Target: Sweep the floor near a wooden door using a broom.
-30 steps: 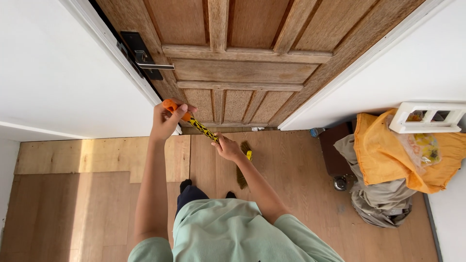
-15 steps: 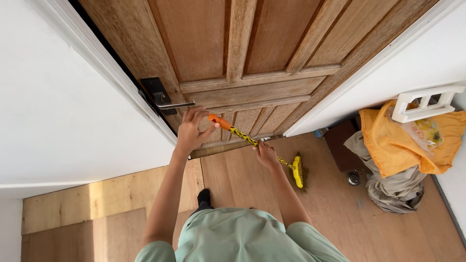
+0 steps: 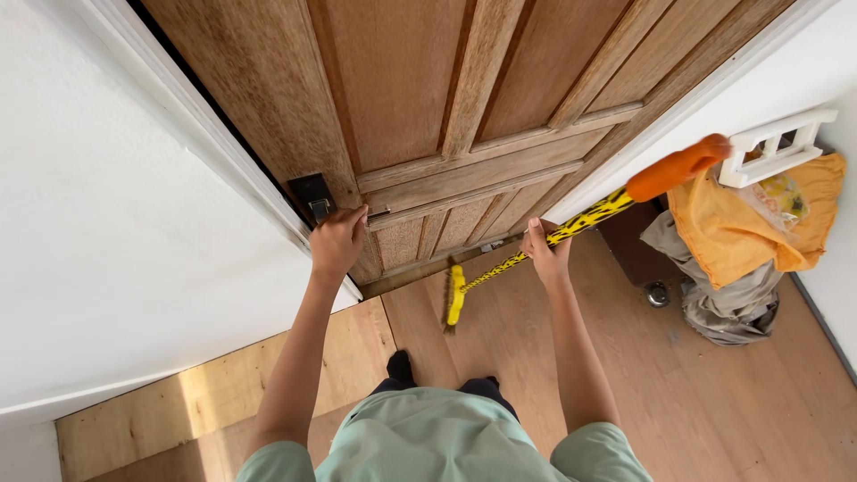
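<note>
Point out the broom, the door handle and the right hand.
broom (image 3: 589, 217), head view, on the yellow-and-black shaft above the grip.
door handle (image 3: 318, 207), head view, on the metal lever by the dark plate.
right hand (image 3: 544, 253), head view, on the back of the hand gripping the shaft.

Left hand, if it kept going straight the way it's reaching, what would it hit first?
The left hand already sits at the metal door handle; straight beyond is the brown panelled wooden door, probably immediately.

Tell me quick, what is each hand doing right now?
Left hand: closed on the door handle of the wooden door.
Right hand: closed around the yellow broom handle, bristles at the floor.
</note>
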